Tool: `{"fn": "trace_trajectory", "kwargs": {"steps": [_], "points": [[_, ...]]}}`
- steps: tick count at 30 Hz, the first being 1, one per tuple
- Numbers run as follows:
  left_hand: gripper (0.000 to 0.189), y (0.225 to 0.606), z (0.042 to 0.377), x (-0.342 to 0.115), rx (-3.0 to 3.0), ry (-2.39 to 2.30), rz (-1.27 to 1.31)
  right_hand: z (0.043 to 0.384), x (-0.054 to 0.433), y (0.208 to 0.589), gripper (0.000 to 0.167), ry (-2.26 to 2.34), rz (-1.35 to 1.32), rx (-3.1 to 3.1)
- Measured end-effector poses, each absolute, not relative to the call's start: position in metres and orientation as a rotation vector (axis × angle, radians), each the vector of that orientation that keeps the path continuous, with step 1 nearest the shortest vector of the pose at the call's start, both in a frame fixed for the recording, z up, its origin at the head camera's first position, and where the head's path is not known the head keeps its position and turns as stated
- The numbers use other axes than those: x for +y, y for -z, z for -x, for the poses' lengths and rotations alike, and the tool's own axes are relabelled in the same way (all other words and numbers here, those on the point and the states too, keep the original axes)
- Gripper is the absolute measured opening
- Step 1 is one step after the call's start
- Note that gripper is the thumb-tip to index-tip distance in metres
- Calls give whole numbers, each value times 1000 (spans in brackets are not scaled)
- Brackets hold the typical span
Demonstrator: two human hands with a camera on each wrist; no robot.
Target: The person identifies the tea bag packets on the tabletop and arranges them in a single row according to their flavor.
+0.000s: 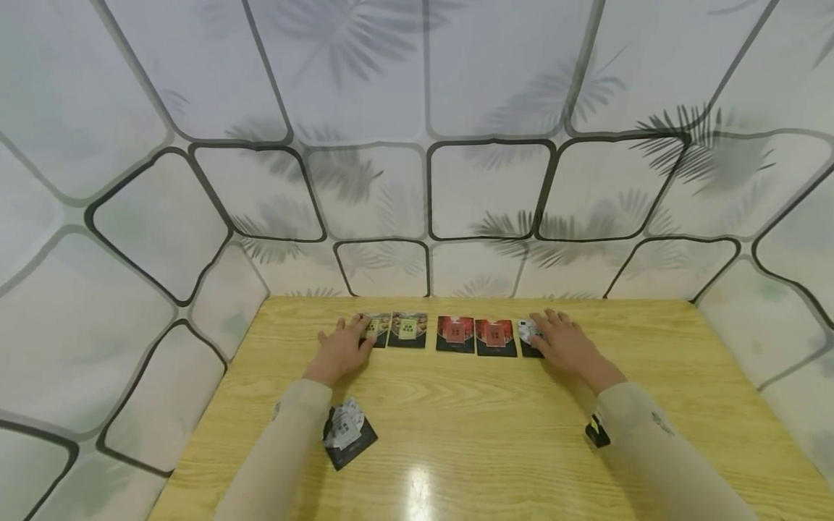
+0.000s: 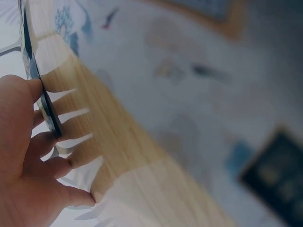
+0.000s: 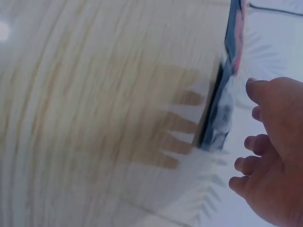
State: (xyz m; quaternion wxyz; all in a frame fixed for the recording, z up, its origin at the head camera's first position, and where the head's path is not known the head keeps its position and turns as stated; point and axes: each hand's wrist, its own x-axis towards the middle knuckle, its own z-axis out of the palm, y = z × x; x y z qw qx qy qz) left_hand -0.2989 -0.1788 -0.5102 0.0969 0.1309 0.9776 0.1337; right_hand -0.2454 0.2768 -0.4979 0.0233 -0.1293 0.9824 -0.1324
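Note:
Several small flat square packets lie in a row on the wooden table. My left hand point(image 1: 339, 351) rests on the leftmost packet point(image 1: 380, 329), black with a yellow-green label, its fingers fairly straight; in the left wrist view the thumb touches the packet point(image 2: 49, 113). Beside it lies a matching packet point(image 1: 407, 331). Two red-and-black packets point(image 1: 455, 334) follow to the right. At the right end, my right hand point(image 1: 567, 345) is spread over a grey-and-black packet point(image 1: 526, 340), partly covering it. In the right wrist view, the fingertips point(image 3: 253, 143) appear slightly apart from that packet point(image 3: 220, 118).
Another grey-and-black packet point(image 1: 352, 438) lies tilted beside the left sleeve point(image 1: 283, 441). A small black object point(image 1: 597, 432) is at the right sleeve point(image 1: 658, 441). Patterned fabric walls point(image 1: 489, 188) stand behind and beside the wooden table point(image 1: 456, 412).

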Motion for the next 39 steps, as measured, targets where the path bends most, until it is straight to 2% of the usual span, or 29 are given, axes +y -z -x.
{"fn": "trace_trajectory", "kwargs": {"steps": [11,28,39], "points": [[63,513,299,-178,2892,-378,-382,232,238,491,61,456,527,3051],[63,512,301,-178,2897,-379,-389,191,144,496,57,469,941,2865],[62,514,301,-178,2917,-352,-402,172,100,500,54,381,1107,2787]]}}
